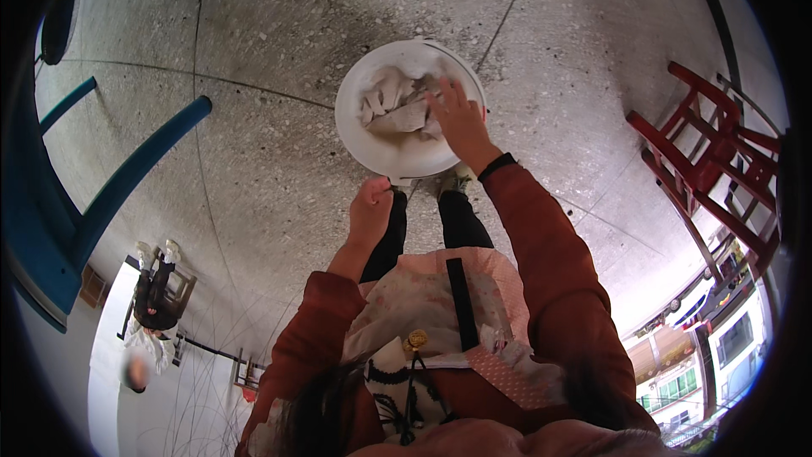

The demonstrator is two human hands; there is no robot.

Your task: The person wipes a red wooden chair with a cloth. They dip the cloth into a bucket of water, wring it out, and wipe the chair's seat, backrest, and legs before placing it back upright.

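A round white plastic bucket (355, 139) stands on the floor by my feet. Inside it lie pale, wet-looking pieces (406, 115) in what looks like cloudy liquid; their material is unclear. My right hand (458, 119) reaches over the bucket's right side, fingers spread, close above the pieces, and nothing shows between the fingers. Near the bucket's lower left rim is my left hand (373, 206), fingers curled; whether it grips the rim or handle is not clear. A pink patterned apron (438, 285) covers my lap.
Speckled stone floor (273, 158) surrounds the bucket. At the left stands blue furniture with legs (139, 171); at the right are red wooden stools (704, 133). A seated person (152, 298) is at the lower left, by a white wall. A street with vehicles shows at the lower right.
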